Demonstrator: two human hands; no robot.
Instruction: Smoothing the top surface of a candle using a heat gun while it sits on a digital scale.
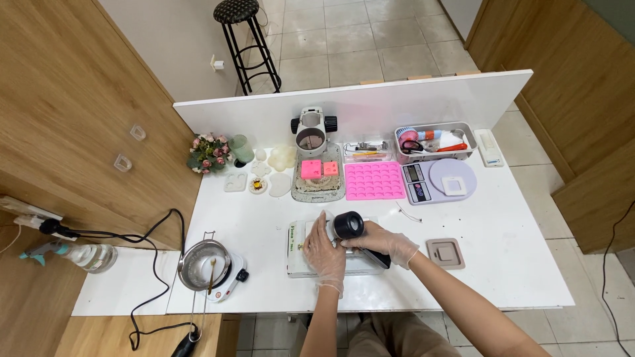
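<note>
Both my hands wear clear gloves over a white tray-like slab [296, 246] at the front middle of the white table [516, 264]. My left hand [324, 254] lies flat on the slab, fingers spread. My right hand [387, 243] grips a black heat-gun-like tool [349, 227], whose round muzzle faces up toward the camera. What lies under the hands is hidden.
A small pot on an electric hotplate [206, 266] stands front left with a black cable. Behind are a pink silicone mould [375, 180], a kitchen scale [436, 181], a tray with pink blocks [319, 175], a basket of tools [435, 141], flowers [208, 153] and a brown square mould [445, 253].
</note>
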